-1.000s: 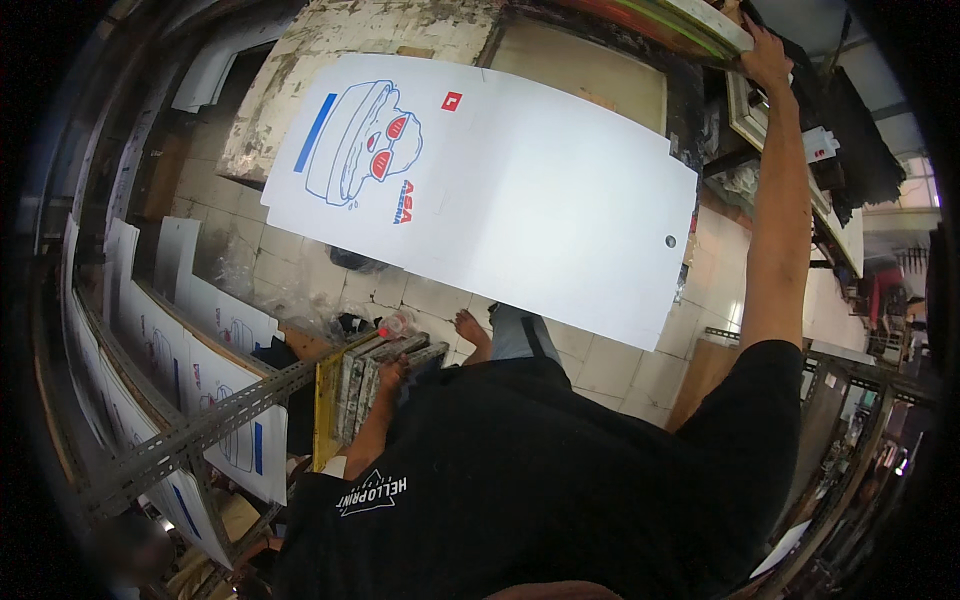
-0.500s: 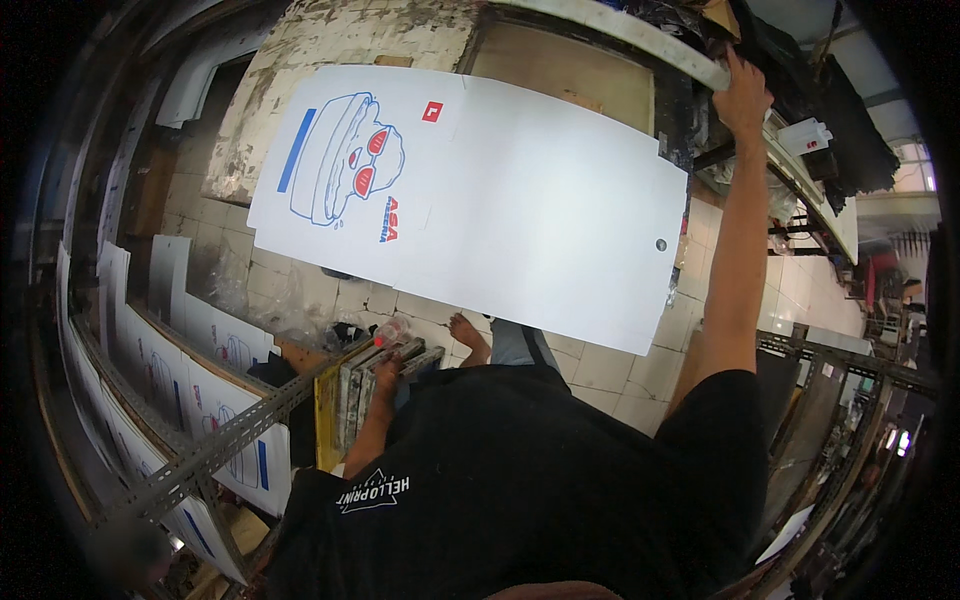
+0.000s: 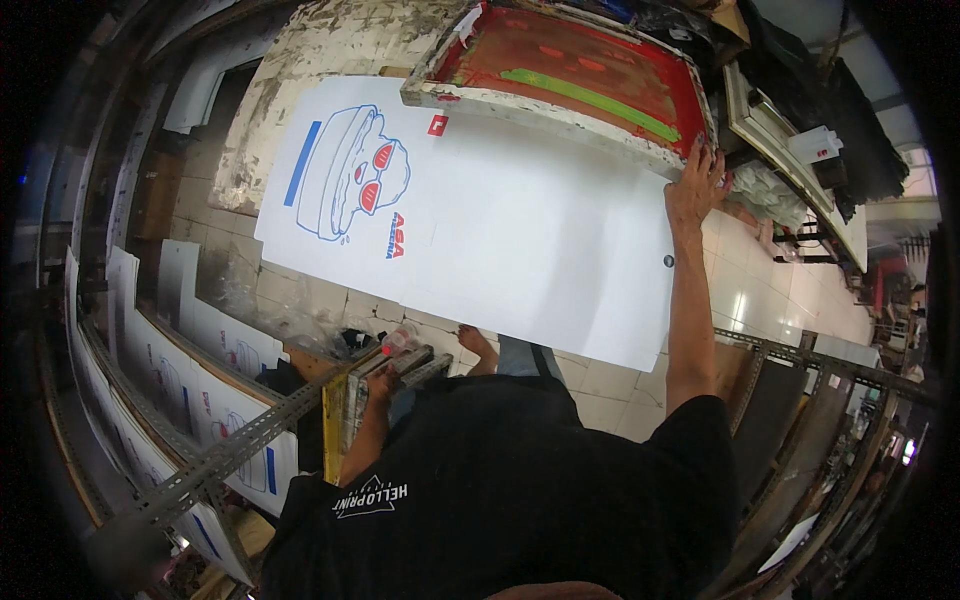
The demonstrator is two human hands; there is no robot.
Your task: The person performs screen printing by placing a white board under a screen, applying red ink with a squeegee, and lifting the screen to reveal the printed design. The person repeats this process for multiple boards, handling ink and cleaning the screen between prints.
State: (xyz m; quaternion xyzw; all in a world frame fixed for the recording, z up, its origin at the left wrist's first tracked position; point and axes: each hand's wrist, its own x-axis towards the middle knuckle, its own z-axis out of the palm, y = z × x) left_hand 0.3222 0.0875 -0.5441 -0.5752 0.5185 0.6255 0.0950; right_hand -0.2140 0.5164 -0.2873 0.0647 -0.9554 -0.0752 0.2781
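My right hand [image 3: 693, 188] grips the near right corner of a screen-printing frame [image 3: 560, 115], fingers over its edge. Red ink coats the mesh, and a bright green band [image 3: 590, 100] runs along it. The frame's near side lies over the far part of a large white board [image 3: 540, 235]. Printed on that board's left half are a blue-outlined cartoon with red glasses, red and blue lettering and a small red square. Lower left, my left hand [image 3: 381, 384] is closed at the top of several upright frames [image 3: 345, 415]; what it holds cannot be made out.
White printed boards [image 3: 235, 420] stand in a rack at the left, crossed by a perforated metal bar [image 3: 240, 430]. The work table [image 3: 290, 70] has a worn, stained top. A second metal rack [image 3: 800, 400] stands at the right. A bare foot [image 3: 478, 345] shows on the tiled floor.
The screen-printing frame has swung down from its raised position toward the board, its red mesh now showing. My right hand has come down and nearer with it. My left hand stays by the upright frames.
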